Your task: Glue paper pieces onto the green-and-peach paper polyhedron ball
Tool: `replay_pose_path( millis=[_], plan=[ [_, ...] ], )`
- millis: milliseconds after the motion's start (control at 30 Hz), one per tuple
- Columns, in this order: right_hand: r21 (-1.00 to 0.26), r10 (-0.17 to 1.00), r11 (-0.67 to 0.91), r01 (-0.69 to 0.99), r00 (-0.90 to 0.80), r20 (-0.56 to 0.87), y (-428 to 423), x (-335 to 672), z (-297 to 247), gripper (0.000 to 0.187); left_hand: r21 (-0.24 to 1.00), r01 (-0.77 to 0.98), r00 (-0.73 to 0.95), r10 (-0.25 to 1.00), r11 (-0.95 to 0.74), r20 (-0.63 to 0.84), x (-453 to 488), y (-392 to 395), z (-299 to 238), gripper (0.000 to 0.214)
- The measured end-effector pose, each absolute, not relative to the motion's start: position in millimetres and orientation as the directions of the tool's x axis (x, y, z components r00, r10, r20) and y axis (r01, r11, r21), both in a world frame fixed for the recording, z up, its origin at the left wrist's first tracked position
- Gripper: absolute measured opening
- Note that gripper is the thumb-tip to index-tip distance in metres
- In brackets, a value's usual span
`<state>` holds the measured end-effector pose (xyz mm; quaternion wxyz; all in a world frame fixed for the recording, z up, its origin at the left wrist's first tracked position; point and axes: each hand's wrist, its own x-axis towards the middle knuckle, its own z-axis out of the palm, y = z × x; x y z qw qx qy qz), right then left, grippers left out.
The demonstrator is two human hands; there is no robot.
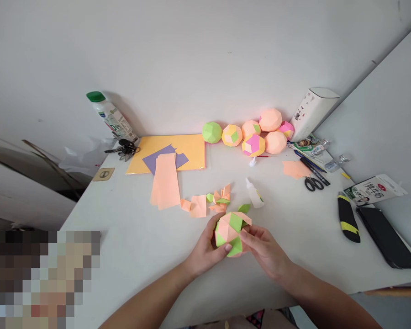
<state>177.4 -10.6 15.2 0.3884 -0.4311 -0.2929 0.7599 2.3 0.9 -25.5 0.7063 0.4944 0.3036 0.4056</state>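
Above the front of the table I hold a peach and green folded-paper ball (228,228), with an open gap and loose flaps on its right side. My left hand (205,249) is wrapped round the ball's left side, thumb on its lower front. At the gap, my right hand (263,244) pinches a flap on the ball's right edge; its fingertips are partly hidden behind the paper. A green folded piece (244,208) lies just beyond the ball. Farther off is a white glue bottle (255,194), lying uncapped. Folded peach pieces (222,197) and a peach square (198,206) lie to the left.
Several finished paper balls (253,145) line the wall. Peach paper strips (166,183) lie on purple and yellow sheets (192,146). On the right are scissors (314,183), a black-and-yellow cutter (348,219) and a black phone (387,237). A green-capped bottle (113,116) stands back left.
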Motion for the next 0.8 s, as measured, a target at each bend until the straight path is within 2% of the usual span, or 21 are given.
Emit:
replay_pose_path(
  millis=[133,300,567,800],
  plan=[
    [-0.813,0.862,-0.495,-0.306,-0.292,-0.415,-9.6,177.2,17.4,0.032,0.948,-0.263,0.471,0.882,0.179,-0.036,2.3,1.5,-26.2,0.071],
    [-0.828,0.846,-0.5,-0.253,-0.348,-0.404,-9.4,179.8,17.8,0.027,0.948,-0.246,0.459,0.886,0.2,-0.068,0.6,1.9,-25.1,0.071],
    [-0.785,0.834,-0.541,-0.301,-0.314,-0.454,-9.3,177.8,18.2,0.035,0.946,-0.253,0.468,0.881,0.204,-0.065,2.2,0.2,-25.0,0.073],
    [-0.785,0.836,-0.539,-0.307,-0.306,-0.455,-10.4,179.3,15.1,0.033,0.946,-0.256,0.458,0.887,0.198,-0.062,1.9,0.0,-26.4,0.072]
  ],
)
